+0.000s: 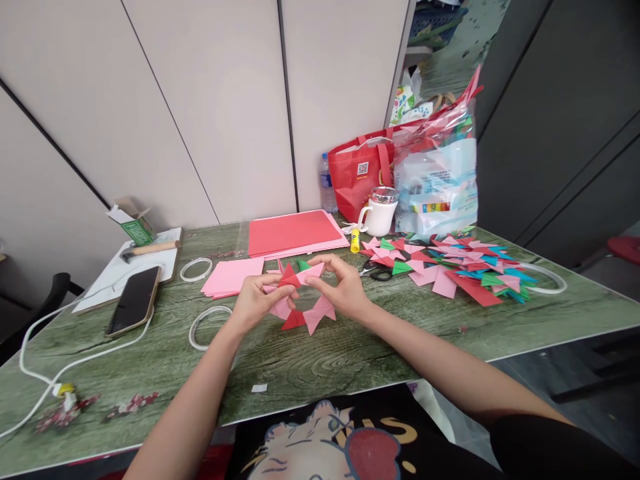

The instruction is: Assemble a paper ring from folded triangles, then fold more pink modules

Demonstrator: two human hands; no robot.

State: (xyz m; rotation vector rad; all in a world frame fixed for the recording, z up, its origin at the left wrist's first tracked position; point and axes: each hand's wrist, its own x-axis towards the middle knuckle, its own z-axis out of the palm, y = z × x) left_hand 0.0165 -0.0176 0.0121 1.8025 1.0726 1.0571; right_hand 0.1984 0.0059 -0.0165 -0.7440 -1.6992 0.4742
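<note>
Between my two hands, above the table's middle, is a ring of folded paper pieces [320, 311] in pink and red. My left hand [255, 300] pinches a red folded piece [289, 275] of it between thumb and fingers. At the other side my right hand [345, 287] has thumb and fingers closed on a pink folded piece [314, 273]. Some pink and red points of the ring hang below my fingers. A bit of green paper [303, 265] shows just behind; whether it belongs to the ring I cannot tell.
Pink sheets [233, 277] and red sheets [295, 233] lie behind my hands. To the right are scissors [383, 274], a glue stick [355, 241], a white mug [381, 213] and a heap of folded papers [475, 263]. A phone [134, 300], hammer [150, 249] and white coils [196, 269] lie left.
</note>
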